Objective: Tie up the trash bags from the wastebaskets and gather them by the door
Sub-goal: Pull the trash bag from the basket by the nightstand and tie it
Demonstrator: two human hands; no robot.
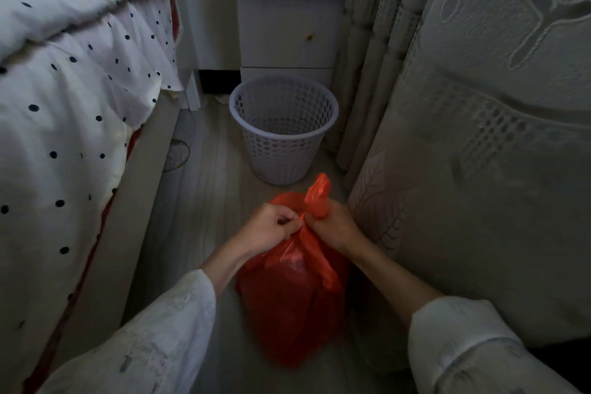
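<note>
A full red trash bag (292,301) stands on the floor between my forearms. My left hand (267,227) pinches one gathered strip of the bag's mouth. My right hand (334,224) grips the other strip, whose red end sticks up above my fingers. The two hands meet at the bag's neck. Beyond the bag stands a pale perforated wastebasket (283,128), upright, with no liner in it.
A bed with a dotted white cover (73,80) runs along the left. A white nightstand (287,19) stands behind the basket. Heavy patterned curtains (473,125) hang close on the right. The strip of wood floor (204,189) between them is narrow.
</note>
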